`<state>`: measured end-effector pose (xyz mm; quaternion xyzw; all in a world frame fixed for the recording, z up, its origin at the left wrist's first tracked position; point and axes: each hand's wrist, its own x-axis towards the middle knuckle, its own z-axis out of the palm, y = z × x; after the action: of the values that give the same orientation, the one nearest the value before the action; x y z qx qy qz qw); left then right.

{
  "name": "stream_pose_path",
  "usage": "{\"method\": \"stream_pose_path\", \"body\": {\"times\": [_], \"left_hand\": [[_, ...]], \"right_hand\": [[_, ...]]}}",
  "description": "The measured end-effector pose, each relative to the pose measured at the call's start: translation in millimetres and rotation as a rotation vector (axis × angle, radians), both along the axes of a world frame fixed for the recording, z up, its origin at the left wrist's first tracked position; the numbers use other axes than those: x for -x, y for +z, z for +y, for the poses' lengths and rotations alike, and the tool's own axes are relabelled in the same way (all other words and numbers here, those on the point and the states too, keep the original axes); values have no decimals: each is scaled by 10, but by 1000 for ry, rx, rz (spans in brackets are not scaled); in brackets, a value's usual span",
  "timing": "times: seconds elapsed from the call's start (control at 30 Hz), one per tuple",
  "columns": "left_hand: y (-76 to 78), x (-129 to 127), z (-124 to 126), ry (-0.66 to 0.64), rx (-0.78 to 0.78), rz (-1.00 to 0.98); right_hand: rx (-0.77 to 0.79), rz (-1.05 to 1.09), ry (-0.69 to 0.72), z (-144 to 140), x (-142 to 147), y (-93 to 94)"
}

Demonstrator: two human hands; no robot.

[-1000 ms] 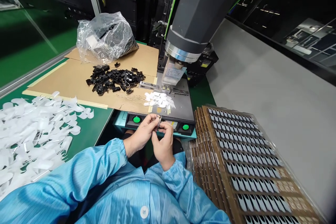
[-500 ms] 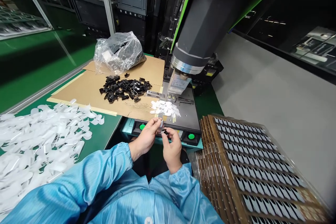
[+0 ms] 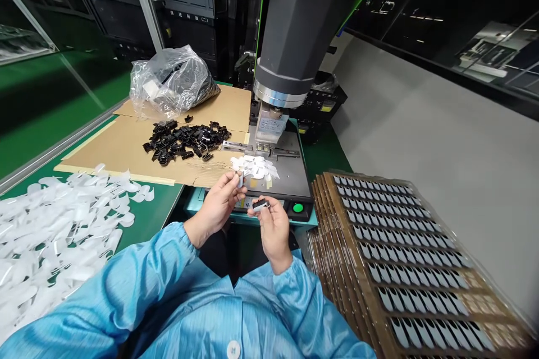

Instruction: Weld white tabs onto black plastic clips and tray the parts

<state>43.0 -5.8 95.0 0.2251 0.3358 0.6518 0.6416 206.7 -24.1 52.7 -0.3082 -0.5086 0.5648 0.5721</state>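
- Left hand point(image 3: 217, 202): in front of the machine point(image 3: 286, 39), fingers clamped on a small pale piece point(image 3: 240, 180).
- Right hand point(image 3: 275, 230): also in front of the machine, fingers pinching a black-and-white part point(image 3: 260, 206), apart from the pale piece.
- White pieces point(image 3: 256, 167) lie heaped at the machine's near foot; black clips point(image 3: 185, 141) are piled on cardboard point(image 3: 101, 145) to its left.
- Farther left of the machine, white strips point(image 3: 63, 224) cover the desk point(image 3: 147, 214).
- The step looks like close handwork on both held items; joining or parting, I cannot tell.
- Either way, the next move calls for firm pinches and careful alignment.
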Motion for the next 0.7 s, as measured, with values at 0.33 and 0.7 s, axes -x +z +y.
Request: {"method": "stream_pose_path", "body": {"times": [0.33, 0.7], "left_hand": [[237, 264, -5, 79, -98, 81], [-11, 178, -134, 60, -37, 88]], "right_hand": [[79, 212, 107, -75, 23, 220], [258, 364, 211, -73, -91, 321]]}}
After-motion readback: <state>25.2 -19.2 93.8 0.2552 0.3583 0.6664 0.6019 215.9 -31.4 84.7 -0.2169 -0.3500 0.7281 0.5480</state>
